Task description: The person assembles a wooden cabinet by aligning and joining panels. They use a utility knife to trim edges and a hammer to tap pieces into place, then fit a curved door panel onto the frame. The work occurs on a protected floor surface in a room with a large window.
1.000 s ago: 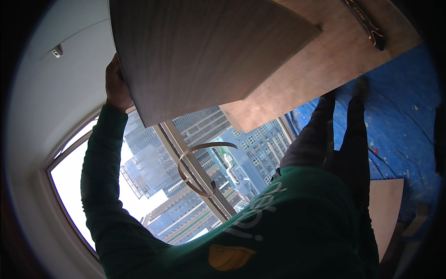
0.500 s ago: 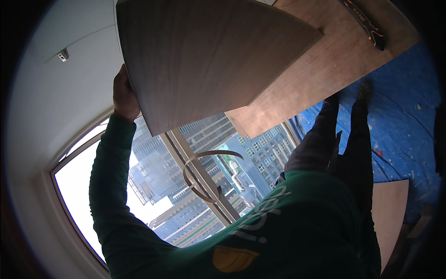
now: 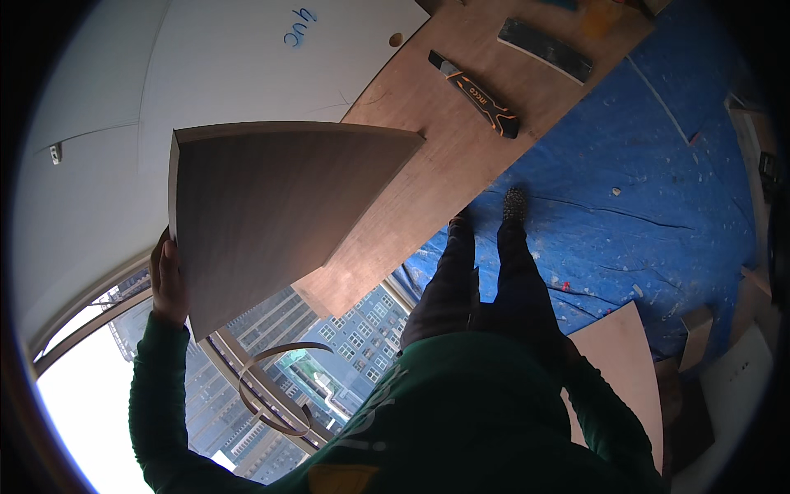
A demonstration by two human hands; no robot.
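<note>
My left hand (image 3: pixel 169 284) grips the left edge of a dark brown wood-grain panel (image 3: pixel 271 206), its thumb on the edge. The panel stands tilted, its far right corner touching or just above a brown wooden worktop (image 3: pixel 370 235). A thin light strip (image 3: pixel 247 387) in a loose curl hangs below the panel, before the window. My right hand (image 3: pixel 569 352) is low beside my right thigh; it is dark and its fingers are hidden. On the worktop, right of the panel, lies a black and orange utility knife (image 3: pixel 479 97).
A dark rectangular block (image 3: pixel 546 51) lies on the worktop past the knife. Blue sheeting (image 3: pixel 609 222) covers the floor under my feet. A light board (image 3: pixel 621 354) leans at my right, with offcuts (image 3: pixel 698 336) beyond. A window (image 3: pixel 271 329) is at the left, and a white wall or board (image 3: pixel 239 66) behind.
My view has swung right and back, so the worktop, knife and floor show more. The panel sits lower in view, still in my left hand. My right arm has come into view.
</note>
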